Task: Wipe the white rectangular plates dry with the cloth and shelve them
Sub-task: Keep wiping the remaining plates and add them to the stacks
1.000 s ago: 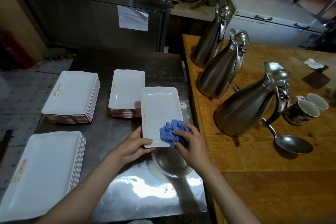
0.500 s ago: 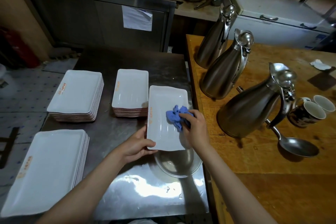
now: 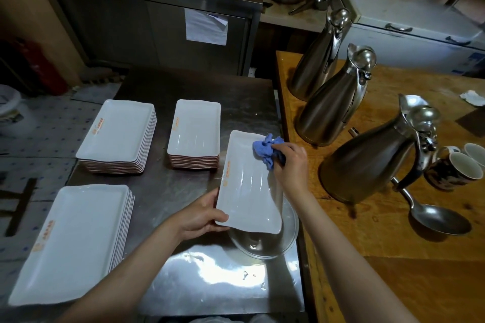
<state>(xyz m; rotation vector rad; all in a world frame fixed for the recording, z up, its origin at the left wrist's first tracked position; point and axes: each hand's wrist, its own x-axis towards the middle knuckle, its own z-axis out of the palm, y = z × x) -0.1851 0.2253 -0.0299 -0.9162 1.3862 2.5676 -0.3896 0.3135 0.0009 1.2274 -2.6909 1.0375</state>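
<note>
From the head view, a white rectangular plate [image 3: 246,186] is held above the steel table [image 3: 168,191], its near left corner gripped by the left hand [image 3: 199,216]. A blue cloth [image 3: 267,151], bunched in the right hand [image 3: 292,165], is pressed on its far right corner. Orange rim markings are unreadable.

A steel worktop [image 3: 168,191] carries three stacks of white rectangular plates: a large stack [image 3: 70,241] at the near left, a second stack [image 3: 118,134] behind it, and a narrower stack [image 3: 194,131] further right. Near the right edge lies a round, shiny dish [image 3: 265,244], possibly a metal lid. Just beside it, a wooden worktop [image 3: 393,231] bears three steel jugs [image 3: 367,162], two mugs [image 3: 456,170], a ladle [image 3: 435,217] and a crumpled white scrap [image 3: 472,97].
</note>
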